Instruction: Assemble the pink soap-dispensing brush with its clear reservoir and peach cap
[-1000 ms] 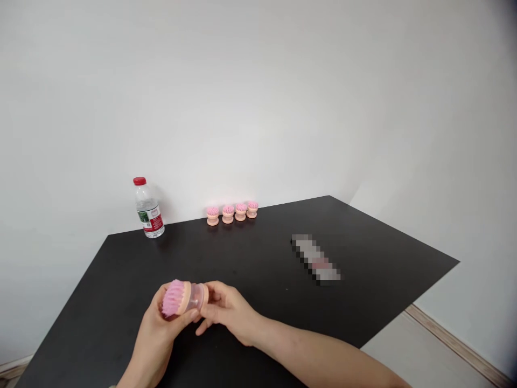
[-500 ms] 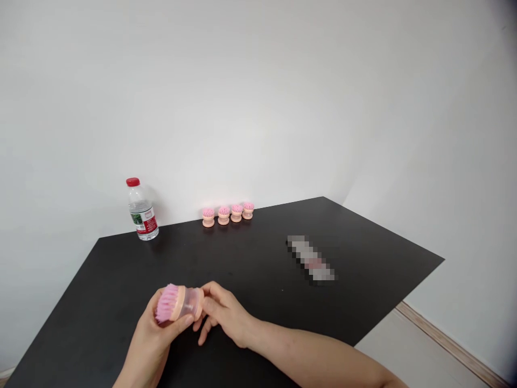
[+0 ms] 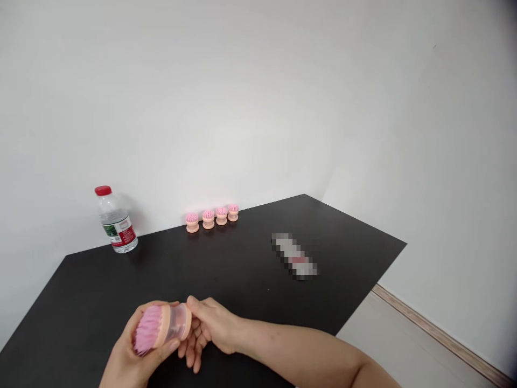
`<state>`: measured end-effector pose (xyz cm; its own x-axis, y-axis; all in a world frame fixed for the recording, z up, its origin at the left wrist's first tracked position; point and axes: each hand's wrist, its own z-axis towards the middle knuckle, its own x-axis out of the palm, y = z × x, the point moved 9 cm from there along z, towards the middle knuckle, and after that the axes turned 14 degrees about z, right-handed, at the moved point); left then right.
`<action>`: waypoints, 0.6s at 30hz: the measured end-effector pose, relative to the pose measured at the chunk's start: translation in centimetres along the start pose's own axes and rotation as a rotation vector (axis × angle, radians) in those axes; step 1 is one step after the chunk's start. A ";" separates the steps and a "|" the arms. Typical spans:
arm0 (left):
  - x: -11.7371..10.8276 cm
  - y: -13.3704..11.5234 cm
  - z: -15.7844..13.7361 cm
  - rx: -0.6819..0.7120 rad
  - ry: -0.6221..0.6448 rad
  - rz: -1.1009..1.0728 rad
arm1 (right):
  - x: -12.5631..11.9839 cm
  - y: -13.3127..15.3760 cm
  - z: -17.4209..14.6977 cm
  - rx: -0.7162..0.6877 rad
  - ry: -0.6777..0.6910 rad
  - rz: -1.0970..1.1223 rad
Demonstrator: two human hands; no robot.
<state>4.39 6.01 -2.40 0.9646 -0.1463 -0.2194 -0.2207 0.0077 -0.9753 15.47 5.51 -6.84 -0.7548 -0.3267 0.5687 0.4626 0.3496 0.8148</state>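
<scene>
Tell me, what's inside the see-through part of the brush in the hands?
The clear body of the pink brush looks empty, with no liquid showing. The left hand wraps its underside and the right hand covers its end, so those parts stay hidden.

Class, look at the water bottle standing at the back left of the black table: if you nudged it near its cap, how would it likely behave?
The water bottle is tall and narrow and stands upright, so a push near its red cap would probably tip it. Its round body suggests it would then roll. The thin clear plastic probably dents under a firm squeeze.
</scene>
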 end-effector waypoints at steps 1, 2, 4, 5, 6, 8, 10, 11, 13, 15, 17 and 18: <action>0.0 0.3 0.2 -0.014 0.003 0.001 | -0.2 0.5 -0.2 -0.049 -0.038 -0.025; -0.1 0.6 0.4 -0.031 -0.001 -0.007 | -0.4 1.3 -0.5 -0.127 -0.081 -0.056; -0.4 1.1 0.8 -0.062 -0.033 -0.035 | -0.4 2.8 -1.2 -0.287 -0.122 -0.134; -0.6 1.3 0.8 -0.070 -0.050 -0.049 | -0.2 3.2 -1.5 -0.343 -0.117 -0.168; -0.7 1.4 0.9 -0.072 -0.061 -0.057 | 0.0 3.5 -1.6 -0.381 -0.104 -0.188; -0.7 1.4 0.9 -0.058 -0.053 -0.059 | 0.1 3.4 -1.5 -0.399 -0.083 -0.165; -0.5 1.3 0.8 -0.045 -0.026 -0.056 | -0.1 2.9 -1.1 -0.362 -0.076 -0.084; -0.5 1.2 0.8 -0.047 -0.017 -0.056 | -0.2 2.6 -0.9 -0.335 -0.070 -0.040; -0.5 1.0 0.5 -0.057 -0.027 -0.060 | -0.2 2.2 -0.5 -0.290 -0.052 0.029; -0.7 0.6 0.3 -0.049 -0.059 -0.069 | -0.1 2.0 -0.4 -0.265 -0.032 0.064; -0.6 0.6 0.2 -0.043 -0.066 -0.078 | -0.1 1.8 -0.2 -0.247 -0.015 0.084; -0.6 0.8 0.3 -0.050 -0.060 -0.083 | -0.1 1.7 -0.1 -0.239 -0.011 0.095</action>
<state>3.65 6.39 -3.08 0.9864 -0.0852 -0.1405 -0.1452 -0.0515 -0.9881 16.36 5.99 -5.53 -0.7069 -0.2927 0.6440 0.6277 0.1601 0.7618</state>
